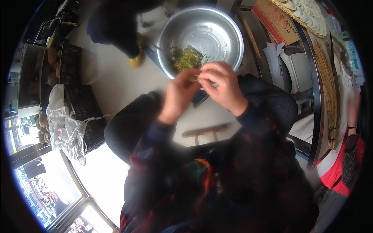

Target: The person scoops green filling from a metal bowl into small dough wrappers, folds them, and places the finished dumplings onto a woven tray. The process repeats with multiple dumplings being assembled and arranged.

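My left hand (pixel 180 91) and my right hand (pixel 223 84) meet over the near rim of a large stainless steel basin (pixel 217 32). Between the fingertips of both is a small pale dumpling (pixel 193 78), partly covered by the fingers. A chopped green and yellow filling (pixel 188 58) lies in the basin's near left part. From that filling a utensil handle (pixel 160 49) leans over the left rim; its other end is buried.
At right, a table (pixel 313 110) bears a bundle of straw-like stalks (pixel 325 87) and a round tray (pixel 287 18) of white dumplings. Another person's arm (pixel 353 107) reaches in there. Black crates (pixel 84 107) and a plastic bag (pixel 65 122) stand left. A dark-clothed person (pixel 116 26) is beyond the basin.
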The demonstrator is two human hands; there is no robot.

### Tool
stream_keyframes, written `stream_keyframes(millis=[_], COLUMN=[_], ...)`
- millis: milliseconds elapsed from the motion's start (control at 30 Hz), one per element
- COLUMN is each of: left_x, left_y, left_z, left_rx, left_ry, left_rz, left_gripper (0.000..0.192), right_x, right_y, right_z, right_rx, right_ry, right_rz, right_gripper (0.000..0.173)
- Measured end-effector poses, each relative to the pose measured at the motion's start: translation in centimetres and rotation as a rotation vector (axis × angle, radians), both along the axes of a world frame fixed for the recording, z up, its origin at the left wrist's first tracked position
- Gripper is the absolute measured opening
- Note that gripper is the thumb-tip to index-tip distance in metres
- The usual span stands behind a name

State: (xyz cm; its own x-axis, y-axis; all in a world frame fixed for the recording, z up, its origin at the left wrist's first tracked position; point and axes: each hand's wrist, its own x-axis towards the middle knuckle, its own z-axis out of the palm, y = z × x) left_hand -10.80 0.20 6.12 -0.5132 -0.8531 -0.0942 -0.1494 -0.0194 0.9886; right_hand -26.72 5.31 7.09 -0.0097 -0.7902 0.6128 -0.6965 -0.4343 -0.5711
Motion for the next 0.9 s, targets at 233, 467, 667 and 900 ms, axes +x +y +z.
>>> stream_keyframes(millis=[233,467,667,900], left_x=[0.11,-0.07,-0.14,-0.18], left_y=[0.2,0.25,0.37,0.4], left_z=[-0.25,0.07,0.37,-0.49], left_rx=[-0.131,-0.114,-0.118,-0.115], left_ry=[-0.064,-0.051,-0.004,0.0], left_rz=[0.001,-0.002,-0.015,0.023], left_gripper=[0.03,0.033,0.035,0.041], right_x=[0.09,0.09,0.25,0.4], right_y=[0.03,-0.05,0.09,0.22], right_z=[-0.35,-0.31,-0.07,-0.47], right_rx=[0.023,0.064,0.09,0.103], right_ry=[-0.001,-0.072,-0.112,-0.15], right_rz=[-0.01,0.003,-0.038,-0.039], right_gripper=[0.008,0.009,0.015,0.012])
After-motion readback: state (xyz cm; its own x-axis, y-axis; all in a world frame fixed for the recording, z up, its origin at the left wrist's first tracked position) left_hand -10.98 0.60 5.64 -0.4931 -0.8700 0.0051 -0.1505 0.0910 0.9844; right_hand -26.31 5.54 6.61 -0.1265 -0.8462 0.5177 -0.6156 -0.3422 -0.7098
